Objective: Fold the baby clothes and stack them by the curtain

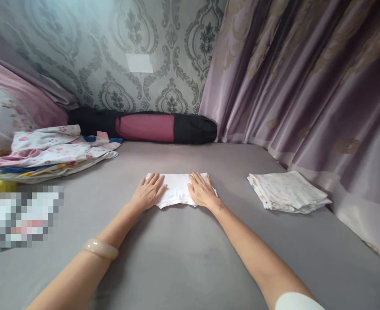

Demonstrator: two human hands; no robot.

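Note:
A white folded garment [177,189] lies on the grey sheet in front of me; its exact kind I cannot make out. Flat on its left end rests my left hand [149,190], fingers spread and pointing away from me. My right hand [202,190] presses on the right end in the same way, fingers stretched out. Between the two hands the white cloth shows some wrinkles, and its near edge is uneven. A pale bangle [101,249] circles my left forearm.
To the right sits a stack of folded cloths [290,191] beside the purple curtain [293,86]. On the left lies a pile of printed clothes [59,150]. A black and maroon roll-shaped bag [144,127] runs along the wallpapered wall. A blurred item [31,217] lies at left.

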